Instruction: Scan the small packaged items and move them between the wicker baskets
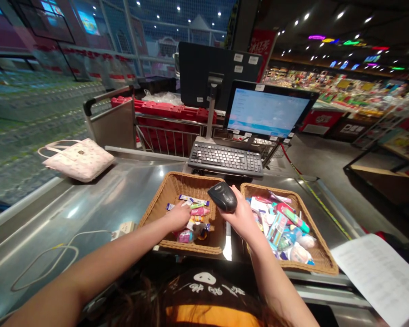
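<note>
My right hand (236, 217) grips a black handheld barcode scanner (222, 196) above the gap between two wicker baskets. My left hand (179, 217) reaches into the left wicker basket (157, 213), its fingers down among small packaged toiletries (194, 213). Whether those fingers hold an item is hidden. That basket's contents include small tubes and a little bottle. The right wicker basket (315, 240) is piled with boxed and blister-packed toiletries (279, 231), among them toothbrush-like packs.
The baskets stand on a steel checkout counter (88, 204). Beyond them are a keyboard (225, 159) and a screen (267, 109). A pale handbag (77, 160) lies at the left, near a power strip (122, 230). A printed sheet (378, 277) overlaps the right foreground.
</note>
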### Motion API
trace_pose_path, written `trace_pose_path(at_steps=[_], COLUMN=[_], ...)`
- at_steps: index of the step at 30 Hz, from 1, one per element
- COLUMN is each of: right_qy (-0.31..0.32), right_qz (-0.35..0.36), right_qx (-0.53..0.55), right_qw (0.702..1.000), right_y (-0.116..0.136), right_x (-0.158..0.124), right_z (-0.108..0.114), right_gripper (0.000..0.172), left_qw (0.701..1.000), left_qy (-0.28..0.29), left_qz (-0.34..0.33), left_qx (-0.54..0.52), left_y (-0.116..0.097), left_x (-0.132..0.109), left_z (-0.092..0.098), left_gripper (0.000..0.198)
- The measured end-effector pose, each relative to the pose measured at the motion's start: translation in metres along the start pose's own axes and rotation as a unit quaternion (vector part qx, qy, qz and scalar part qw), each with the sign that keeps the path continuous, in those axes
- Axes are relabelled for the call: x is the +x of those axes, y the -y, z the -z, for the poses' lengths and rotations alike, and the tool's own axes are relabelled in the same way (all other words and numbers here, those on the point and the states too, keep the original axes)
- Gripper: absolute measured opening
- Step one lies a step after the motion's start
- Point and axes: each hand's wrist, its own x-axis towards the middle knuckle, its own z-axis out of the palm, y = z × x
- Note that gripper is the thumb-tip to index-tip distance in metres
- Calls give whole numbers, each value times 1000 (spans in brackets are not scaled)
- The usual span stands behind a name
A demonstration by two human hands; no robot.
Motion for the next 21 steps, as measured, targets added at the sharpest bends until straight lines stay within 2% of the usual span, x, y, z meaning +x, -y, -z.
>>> trace_pose_path(at_steps=[7,11,13,16,18,21], right_qy=[11,14,-2,-28,-49,-94], right_qz=[9,35,24,-10,-29,-61], right_qx=[13,29,41,66,85,114], right_qw=[1000,999,999,997,995,987], right_y=[-9,-13,-15,-18,-20,-23], right_x=[-8,-12,-14,-18,-21,-29], right_z=[-5,1,9,27,40,60], right_gripper=[65,59,60,58,50,35], left_qw=[1000,999,996,983,971,959], left_qy=[-6,-37,-71,-156,-206,-241], left_qz=[-3,5,12,5,-13,-48], left_qx=[-18,-38,-55,-96,-119,-142], left_y=[0,1,-2,-17,-35,-69], left_x=[1,4,11,33,51,81], left_z=[-3,11,23,45,59,77], left_gripper=[16,17,21,32,37,46])
